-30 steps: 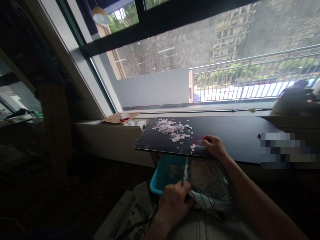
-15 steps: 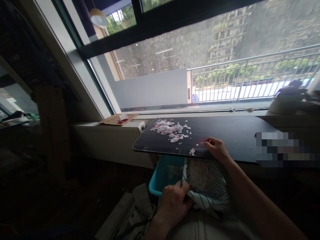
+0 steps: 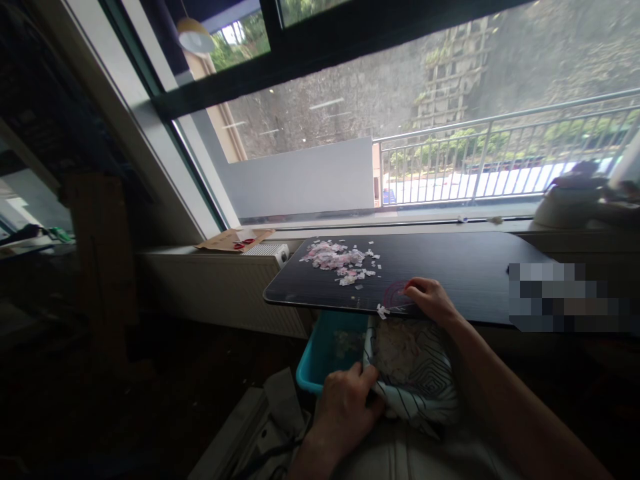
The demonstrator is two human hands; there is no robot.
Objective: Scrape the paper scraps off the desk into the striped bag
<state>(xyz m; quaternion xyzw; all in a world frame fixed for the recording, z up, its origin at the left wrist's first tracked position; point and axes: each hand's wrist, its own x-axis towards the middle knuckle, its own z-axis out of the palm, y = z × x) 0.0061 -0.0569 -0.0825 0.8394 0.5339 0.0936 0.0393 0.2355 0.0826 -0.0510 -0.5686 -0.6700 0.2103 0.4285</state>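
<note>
My right hand [image 3: 431,300] is closed on a thin, see-through reddish disc [image 3: 394,295], held low at the near edge of a dark tabletop [image 3: 470,267]. Beside the disc, a few white paper scraps [image 3: 383,311] sit right on that edge. Farther back on the left lies a loose heap of small pinkish-white paper pieces [image 3: 333,256]. Below the edge, my left hand [image 3: 350,398] grips the rim of a white container with a black-line pattern [image 3: 433,380]; its fingertips are partly hidden. Pale scraps fill that container.
A turquoise bin [image 3: 309,377] stands left of the patterned container, under the table edge. Red-handled scissors [image 3: 243,245] lie on brown cardboard [image 3: 215,243] above the radiator [image 3: 220,283]. A window with a rail outside runs behind the table.
My right hand has drawn the reddish disc slightly left and toward me. The few scraps beside it have shifted to the table's very edge. My left hand stays on the container rim.
</note>
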